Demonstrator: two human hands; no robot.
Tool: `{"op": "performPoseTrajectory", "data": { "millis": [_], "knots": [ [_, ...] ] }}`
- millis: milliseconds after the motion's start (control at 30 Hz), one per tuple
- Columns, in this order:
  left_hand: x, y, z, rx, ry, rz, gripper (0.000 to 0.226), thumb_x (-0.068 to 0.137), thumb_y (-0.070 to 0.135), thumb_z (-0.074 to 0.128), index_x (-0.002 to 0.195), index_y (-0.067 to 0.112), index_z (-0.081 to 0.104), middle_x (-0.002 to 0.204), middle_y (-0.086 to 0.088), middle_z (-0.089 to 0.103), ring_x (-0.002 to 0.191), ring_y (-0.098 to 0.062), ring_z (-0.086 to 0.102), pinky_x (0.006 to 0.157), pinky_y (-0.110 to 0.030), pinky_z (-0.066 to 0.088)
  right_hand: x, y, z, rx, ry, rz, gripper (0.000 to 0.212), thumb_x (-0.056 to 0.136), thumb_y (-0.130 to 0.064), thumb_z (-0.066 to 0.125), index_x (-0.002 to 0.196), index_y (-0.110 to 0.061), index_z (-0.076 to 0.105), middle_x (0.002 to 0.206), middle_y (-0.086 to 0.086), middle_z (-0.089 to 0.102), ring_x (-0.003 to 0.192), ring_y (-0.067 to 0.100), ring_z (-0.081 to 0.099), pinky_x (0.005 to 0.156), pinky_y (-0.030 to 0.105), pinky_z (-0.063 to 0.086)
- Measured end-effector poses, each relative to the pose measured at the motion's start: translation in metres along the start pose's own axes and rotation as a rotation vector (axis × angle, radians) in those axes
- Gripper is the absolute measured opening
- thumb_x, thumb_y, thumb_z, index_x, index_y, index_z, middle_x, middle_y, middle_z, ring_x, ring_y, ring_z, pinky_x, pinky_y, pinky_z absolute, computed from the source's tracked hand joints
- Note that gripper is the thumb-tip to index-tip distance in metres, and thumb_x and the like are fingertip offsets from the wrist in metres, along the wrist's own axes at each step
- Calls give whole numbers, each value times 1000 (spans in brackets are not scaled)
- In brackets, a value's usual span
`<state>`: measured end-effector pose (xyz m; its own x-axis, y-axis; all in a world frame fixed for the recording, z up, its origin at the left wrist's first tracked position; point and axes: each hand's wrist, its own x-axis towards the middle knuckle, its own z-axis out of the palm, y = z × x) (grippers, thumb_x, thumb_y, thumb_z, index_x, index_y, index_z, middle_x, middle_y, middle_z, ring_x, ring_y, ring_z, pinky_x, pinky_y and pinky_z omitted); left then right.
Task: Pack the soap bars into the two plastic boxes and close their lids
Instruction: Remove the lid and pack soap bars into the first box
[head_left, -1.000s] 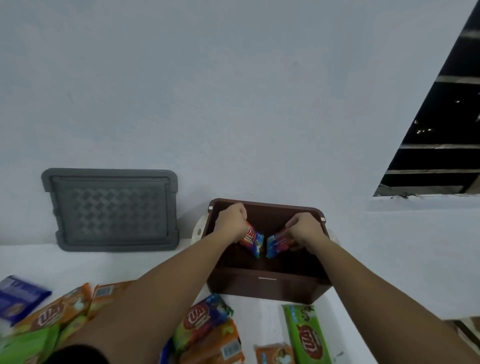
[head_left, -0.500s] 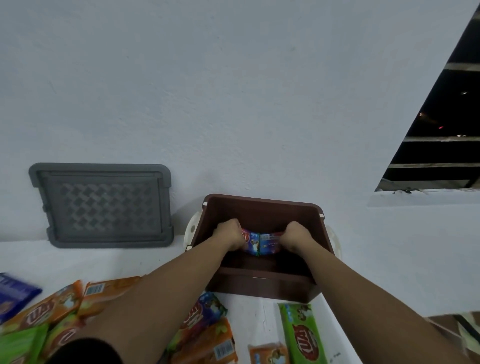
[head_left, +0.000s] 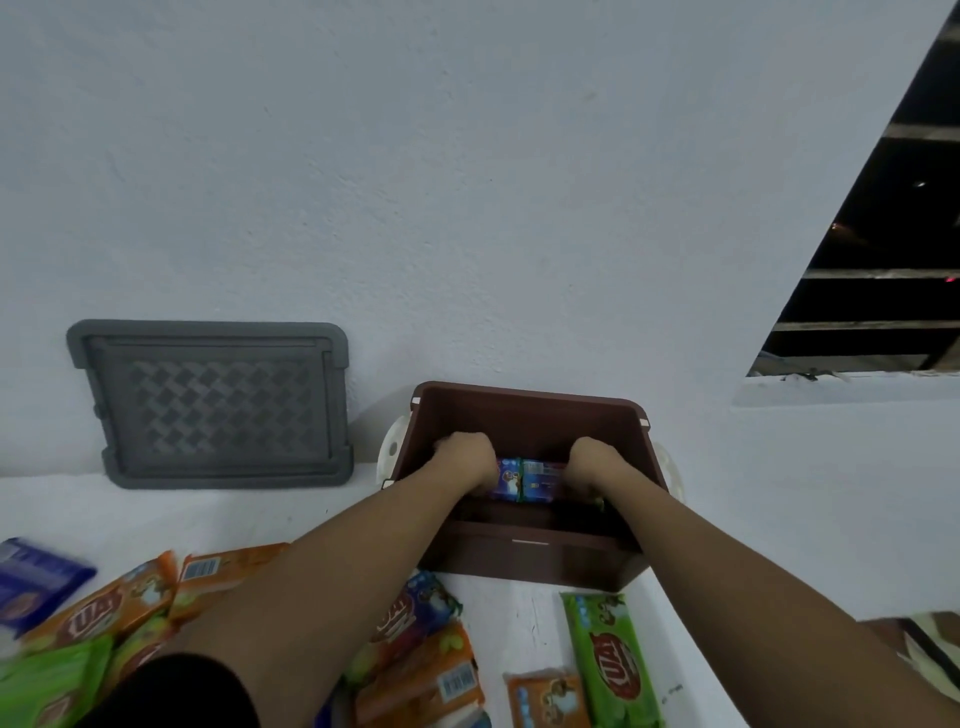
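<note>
A brown plastic box (head_left: 524, 564) stands open against the white wall. Both my hands reach down inside it. My left hand (head_left: 465, 460) grips a blue-wrapped soap bar (head_left: 508, 479), and my right hand (head_left: 592, 465) grips a second blue-wrapped soap bar (head_left: 540, 480). The two bars lie end to end, touching, low in the box. A grey lid (head_left: 213, 405) leans on the wall to the left. Loose soap bars lie in front: orange ones (head_left: 109, 610), a green one (head_left: 608, 660), a blue one (head_left: 31, 577).
The white shelf surface (head_left: 208, 514) holds everything. White handles (head_left: 390, 452) stick out from the box's sides. A dark opening (head_left: 883, 249) in the wall lies at the upper right. The shelf's right edge runs close to the box.
Both hands have gone deeper into the box and brought the two bars together, from tilted and apart to end to end near the bottom.
</note>
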<state>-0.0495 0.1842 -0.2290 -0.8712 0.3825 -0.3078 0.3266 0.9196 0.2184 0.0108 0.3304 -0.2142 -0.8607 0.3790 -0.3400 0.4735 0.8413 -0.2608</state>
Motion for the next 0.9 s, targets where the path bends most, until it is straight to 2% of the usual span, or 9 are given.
{"op": "performPoseTrajectory", "data": {
  "millis": [100, 233, 300, 433, 533, 633, 700, 767, 900],
  "knots": [
    [-23, 1, -22, -182, 170, 102, 38, 89, 23, 64, 125, 14, 57, 125, -8, 59, 112, -23, 57, 94, -32, 47, -10, -2, -8, 31, 121, -45, 28, 89, -25, 64, 106, -3, 63, 99, 10, 65, 81, 19, 56, 63, 25, 42],
    [-81, -11, -45, -405, 481, 318, 28, 88, 24, 64, 116, 21, 63, 116, 1, 62, 100, -12, 57, 85, -22, 45, -44, -9, -13, 204, 438, -162, 17, 89, -33, 61, 91, -15, 61, 93, 2, 65, 84, 17, 60, 75, 34, 51],
    [-111, -26, -46, -461, 604, 428, 21, 87, 22, 65, 108, 21, 66, 104, 5, 62, 89, -5, 56, 77, -16, 45, -73, -17, -12, 283, 538, -243, 16, 89, -34, 59, 84, -19, 58, 89, 0, 63, 82, 15, 59, 74, 33, 50],
    [-161, -64, -32, -472, 728, 537, 7, 86, 11, 63, 86, 17, 64, 81, 8, 61, 70, -2, 55, 62, -7, 40, -142, -36, 4, 399, 498, -406, 21, 90, -35, 59, 75, -20, 56, 74, -7, 59, 67, 5, 54, 55, 20, 38],
    [-177, -94, -6, -430, 666, 385, 11, 86, 11, 63, 81, 21, 61, 77, 12, 58, 66, 0, 53, 60, -6, 38, -170, -52, 34, 377, 322, -472, 21, 91, -38, 57, 77, -23, 59, 67, -8, 58, 59, 2, 54, 51, 16, 36],
    [-179, -128, 24, -323, 423, 156, 7, 88, 24, 60, 88, 30, 59, 90, 11, 58, 80, -3, 53, 66, -12, 38, -167, -62, 77, 182, 189, -422, 24, 94, -39, 50, 93, -19, 65, 91, -2, 62, 83, 10, 60, 70, 26, 49],
    [-182, -148, 40, -219, 265, 72, 17, 88, 27, 58, 105, 30, 61, 106, 5, 58, 97, -9, 54, 79, -22, 44, -159, -67, 107, 97, 197, -364, 28, 94, -36, 46, 100, -15, 64, 104, 6, 60, 96, 21, 59, 81, 34, 50],
    [-185, -159, 48, -201, 192, 56, 29, 89, 27, 58, 118, 27, 61, 115, 4, 57, 109, -12, 53, 89, -26, 46, -155, -70, 127, 83, 227, -293, 31, 95, -36, 43, 108, -14, 60, 111, 10, 58, 105, 27, 56, 85, 35, 48],
    [-193, -169, 54, -256, 125, 45, 31, 90, 35, 57, 118, 24, 63, 117, 6, 63, 104, -9, 59, 87, -29, 54, -152, -77, 144, 101, 239, -233, 38, 93, -45, 46, 111, -13, 55, 109, 10, 62, 104, 27, 56, 82, 34, 48]
  ]
}}
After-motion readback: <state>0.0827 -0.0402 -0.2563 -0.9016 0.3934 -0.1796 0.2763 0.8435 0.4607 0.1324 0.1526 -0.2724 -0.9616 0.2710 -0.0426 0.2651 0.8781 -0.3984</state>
